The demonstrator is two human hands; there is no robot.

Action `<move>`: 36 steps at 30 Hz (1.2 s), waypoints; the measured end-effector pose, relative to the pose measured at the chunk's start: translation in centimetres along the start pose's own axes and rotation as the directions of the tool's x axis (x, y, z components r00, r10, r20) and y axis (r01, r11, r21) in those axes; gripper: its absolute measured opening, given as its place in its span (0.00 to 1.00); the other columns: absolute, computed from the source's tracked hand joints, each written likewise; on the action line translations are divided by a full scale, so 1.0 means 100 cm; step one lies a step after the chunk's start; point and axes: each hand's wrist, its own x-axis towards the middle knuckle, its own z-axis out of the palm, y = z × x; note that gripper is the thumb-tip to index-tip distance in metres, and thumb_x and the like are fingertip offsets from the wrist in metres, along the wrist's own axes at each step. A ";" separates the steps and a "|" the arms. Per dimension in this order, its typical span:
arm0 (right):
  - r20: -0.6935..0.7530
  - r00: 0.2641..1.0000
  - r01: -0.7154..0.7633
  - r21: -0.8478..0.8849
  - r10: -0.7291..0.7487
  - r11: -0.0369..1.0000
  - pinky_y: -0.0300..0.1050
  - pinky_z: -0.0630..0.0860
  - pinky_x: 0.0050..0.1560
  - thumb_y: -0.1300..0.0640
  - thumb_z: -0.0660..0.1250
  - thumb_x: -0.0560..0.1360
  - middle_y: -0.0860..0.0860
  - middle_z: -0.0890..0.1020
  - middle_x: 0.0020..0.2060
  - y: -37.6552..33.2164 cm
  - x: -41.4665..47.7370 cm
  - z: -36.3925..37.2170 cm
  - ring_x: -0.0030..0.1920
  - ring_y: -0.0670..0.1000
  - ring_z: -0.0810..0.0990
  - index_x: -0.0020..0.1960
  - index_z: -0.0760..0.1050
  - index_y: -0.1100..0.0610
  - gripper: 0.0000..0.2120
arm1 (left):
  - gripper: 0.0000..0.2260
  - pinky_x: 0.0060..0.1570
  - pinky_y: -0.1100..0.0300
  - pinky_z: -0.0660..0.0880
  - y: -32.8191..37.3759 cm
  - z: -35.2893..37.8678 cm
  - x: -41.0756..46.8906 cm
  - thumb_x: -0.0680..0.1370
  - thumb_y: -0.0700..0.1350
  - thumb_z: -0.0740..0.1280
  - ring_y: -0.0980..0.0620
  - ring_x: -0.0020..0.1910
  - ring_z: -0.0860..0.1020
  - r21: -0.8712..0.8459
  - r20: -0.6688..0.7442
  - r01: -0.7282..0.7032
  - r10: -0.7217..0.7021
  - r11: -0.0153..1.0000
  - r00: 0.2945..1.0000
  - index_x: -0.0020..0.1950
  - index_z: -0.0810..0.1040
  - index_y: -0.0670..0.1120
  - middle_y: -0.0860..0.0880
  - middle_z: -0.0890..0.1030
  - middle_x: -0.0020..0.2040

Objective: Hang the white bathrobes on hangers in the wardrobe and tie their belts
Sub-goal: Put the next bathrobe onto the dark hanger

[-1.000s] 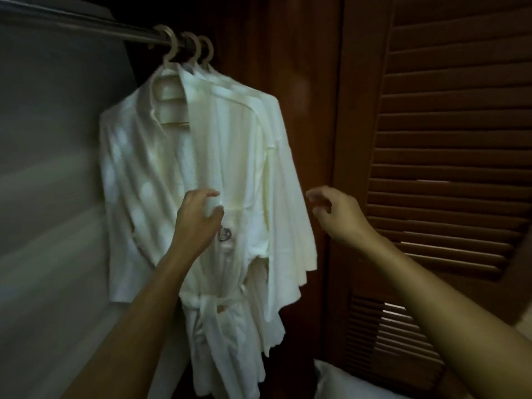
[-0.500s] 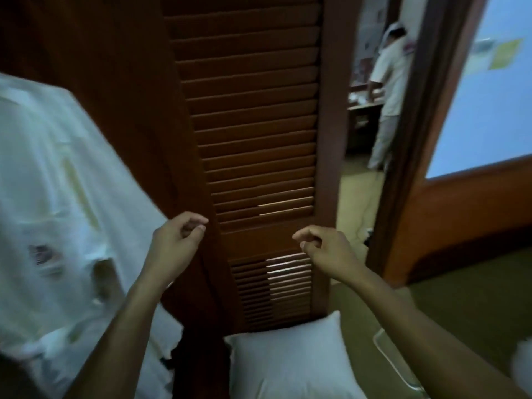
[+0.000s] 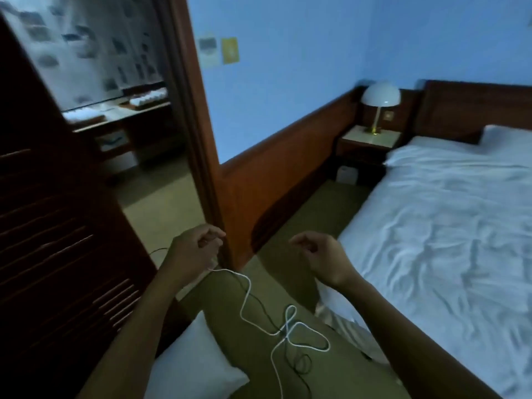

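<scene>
Head view faces a dim blue-walled bedroom; no bathrobe, hanger or belt shows anywhere, so where the robes are cannot be told. A dark louvred door (image 3: 57,254), probably the wardrobe's, fills the left edge; beyond it an open doorway (image 3: 161,182) leads to another room. Both bare forearms reach up from the bottom of the picture; the left hand (image 3: 195,250) hangs in front of the door frame, its fingers loosely curled with the thumb near the fingertips; the right hand (image 3: 324,259) hangs near it, apart, curled the same loose way; neither plainly holds anything. A white cable (image 3: 247,295) starts just under the left hand and loops over the green carpet (image 3: 311,214), tangled with a thin black cable (image 3: 302,367); it seems to lie on the floor behind the hand rather than in its grip. A white pillow (image 3: 195,367) sits on the floor at the bottom; a bed (image 3: 449,240) with rumpled white sheets fills the right; past it a domed lamp (image 3: 380,95) stands on a nightstand (image 3: 370,139).

With empty hands and no robe on the bed or floor, hanging and tying may be finished, or another robe is being sought; this picture cannot settle which.
</scene>
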 end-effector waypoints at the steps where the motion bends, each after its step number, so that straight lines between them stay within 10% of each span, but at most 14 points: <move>1: -0.042 0.998 -0.042 0.002 0.042 0.999 0.41 0.81 0.54 0.57 0.68 0.78 0.41 0.86 0.49 0.017 -0.007 -0.017 0.49 0.40 0.84 0.54 0.84 0.47 0.10 | 0.09 0.44 0.62 0.80 0.014 0.024 0.013 0.79 0.42 0.69 0.53 0.44 0.84 0.003 0.050 -0.023 0.023 1.000 0.998 0.49 0.83 0.57 0.55 0.85 0.45; 4: -0.196 0.957 -0.202 0.070 0.212 0.977 0.45 0.81 0.53 0.58 0.68 0.78 0.41 0.86 0.47 0.063 -0.035 -0.060 0.46 0.41 0.84 0.54 0.83 0.46 0.10 | 0.09 0.51 0.50 0.81 0.058 0.097 0.046 0.80 0.42 0.67 0.57 0.45 0.85 -0.027 0.222 -0.118 0.121 0.993 0.968 0.51 0.83 0.55 0.56 0.85 0.46; 10: -0.418 0.795 -0.419 0.145 0.440 0.896 0.47 0.81 0.52 0.56 0.68 0.79 0.41 0.86 0.45 0.133 -0.102 -0.148 0.45 0.41 0.84 0.54 0.82 0.45 0.08 | 0.06 0.47 0.60 0.77 0.155 0.241 0.081 0.82 0.48 0.66 0.64 0.46 0.82 -0.055 0.474 -0.305 0.294 0.951 0.830 0.54 0.81 0.58 0.59 0.83 0.48; 19: -0.699 0.397 -0.633 0.260 0.594 0.729 0.40 0.79 0.47 0.54 0.69 0.78 0.42 0.86 0.43 0.216 -0.185 -0.271 0.42 0.41 0.84 0.53 0.82 0.44 0.07 | 0.07 0.53 0.53 0.80 0.289 0.435 0.109 0.79 0.41 0.69 0.55 0.42 0.85 -0.327 0.715 -0.341 0.467 0.881 0.520 0.49 0.84 0.53 0.52 0.86 0.44; 30: -0.772 -0.122 -0.593 0.561 0.624 0.578 0.48 0.83 0.47 0.58 0.69 0.78 0.43 0.86 0.42 0.300 -0.273 -0.360 0.41 0.43 0.85 0.49 0.82 0.42 0.10 | 0.06 0.50 0.53 0.80 0.428 0.656 0.075 0.80 0.39 0.67 0.49 0.43 0.85 -0.465 0.857 -0.294 0.508 0.835 0.090 0.51 0.84 0.47 0.49 0.87 0.45; 36: -0.753 -0.305 -0.593 0.629 0.582 0.503 0.33 0.77 0.37 0.61 0.70 0.77 0.44 0.86 0.42 0.346 -0.350 -0.394 0.39 0.40 0.84 0.49 0.82 0.44 0.11 | 0.06 0.48 0.54 0.80 0.479 0.761 0.010 0.81 0.39 0.66 0.48 0.43 0.85 -0.452 0.889 -0.340 0.449 0.824 -0.094 0.52 0.83 0.46 0.47 0.87 0.45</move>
